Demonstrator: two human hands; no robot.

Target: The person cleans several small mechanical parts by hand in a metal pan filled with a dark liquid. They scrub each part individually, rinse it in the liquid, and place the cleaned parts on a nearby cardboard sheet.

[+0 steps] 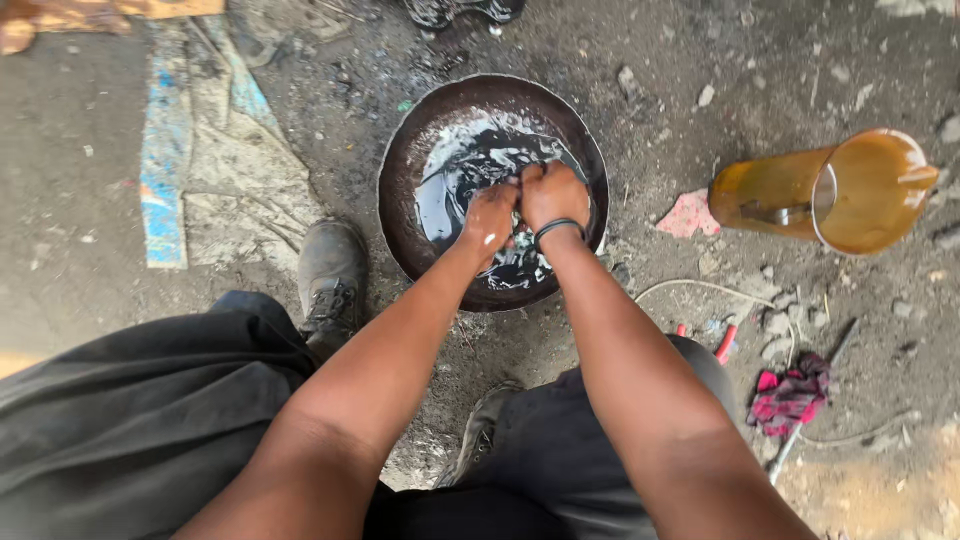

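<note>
Both hands meet over a round dark metal basin (400, 190) that sits on the dirt ground (700, 60) at the centre of the view. The basin holds black, shiny liquid (470, 165) with white foam around it. The left hand (490, 218) and the right hand (553, 195) are pressed together, knuckles up, fingers curled inward into loose fists just over the liquid. I cannot tell if they hold something between them; nothing shows in the fingers. A black band (558, 230) goes around the right wrist.

At 3 o'clock from the basin, well apart, an amber plastic jug (800, 195) lies on its side, its mouth toward the right. At 5 o'clock lies a red and dark cloth (790, 395), near a thin pale cord (700, 288). At 8 o'clock, just beside the basin, stands a dusty boot (333, 270). At 9 o'clock lies a worn sack with blue stripes (165, 160).
</note>
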